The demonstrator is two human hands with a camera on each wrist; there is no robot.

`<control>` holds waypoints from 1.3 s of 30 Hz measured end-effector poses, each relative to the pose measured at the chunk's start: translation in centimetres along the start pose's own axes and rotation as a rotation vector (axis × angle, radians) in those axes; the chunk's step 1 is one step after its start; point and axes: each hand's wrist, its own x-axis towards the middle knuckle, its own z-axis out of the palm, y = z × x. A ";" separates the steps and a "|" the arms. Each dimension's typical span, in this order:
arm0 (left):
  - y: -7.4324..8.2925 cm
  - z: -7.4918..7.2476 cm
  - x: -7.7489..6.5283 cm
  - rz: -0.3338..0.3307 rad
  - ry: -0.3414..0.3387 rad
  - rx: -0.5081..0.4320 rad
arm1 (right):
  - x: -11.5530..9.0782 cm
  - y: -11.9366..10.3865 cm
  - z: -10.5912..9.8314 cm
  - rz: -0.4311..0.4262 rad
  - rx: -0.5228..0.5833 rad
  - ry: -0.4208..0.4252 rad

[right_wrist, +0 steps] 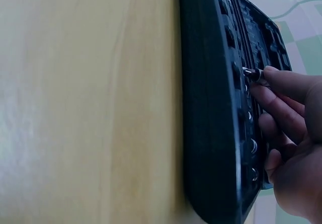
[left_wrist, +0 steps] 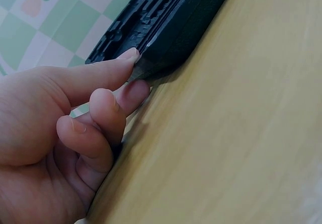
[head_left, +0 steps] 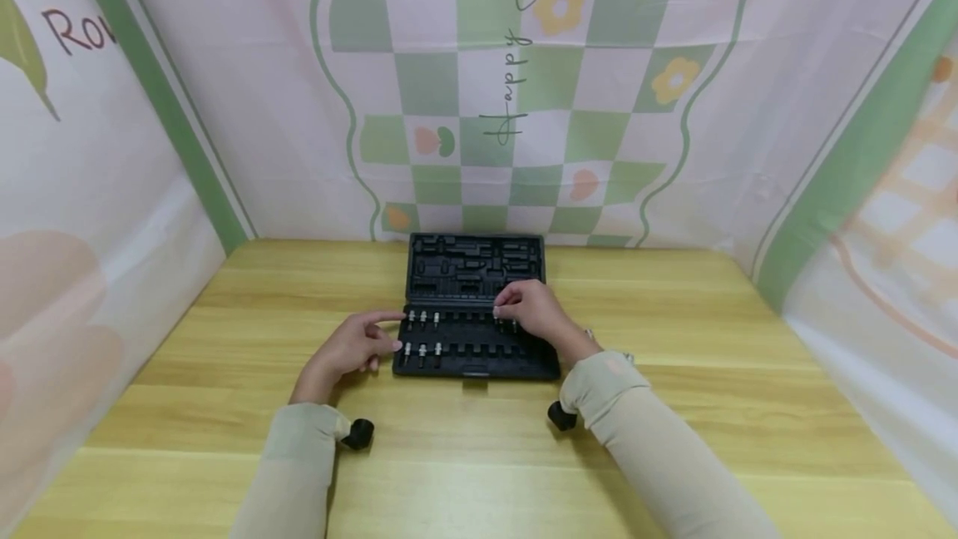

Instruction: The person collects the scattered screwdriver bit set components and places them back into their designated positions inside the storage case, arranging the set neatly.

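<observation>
A black plastic tool case [head_left: 476, 368] lies with its lid [head_left: 475, 266] raised at the back. At the left of its tray, small bit sockets [head_left: 422, 350] with silver ends and dark tips stand in two rows. My left hand [head_left: 352, 346] is at the case's left side, index finger stretched to the edge and thumb [left_wrist: 128, 58] on the rim. The other fingers curl loosely. My right hand [head_left: 533, 310] reaches over the right part of the back row, pinching a bit socket [right_wrist: 255, 74] between thumb and fingertips. More bit sockets [right_wrist: 253, 146] sit under that hand.
Small silver pieces [head_left: 629, 358] lie on the wooden table [head_left: 464, 456] beside my right wrist, partly hidden by it. A patterned cloth [head_left: 494, 90] hangs close behind the lid, with more cloth along both sides.
</observation>
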 end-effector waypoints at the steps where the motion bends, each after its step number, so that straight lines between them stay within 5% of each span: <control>1: 0.0 0.0 0.0 -0.002 0.000 -0.002 | 0.0 0.0 0.1 0.008 0.005 0.004; 39: -0.1 0.0 0.1 -0.003 0.012 -0.003 | 0.5 -1.6 1.7 0.060 -0.050 0.016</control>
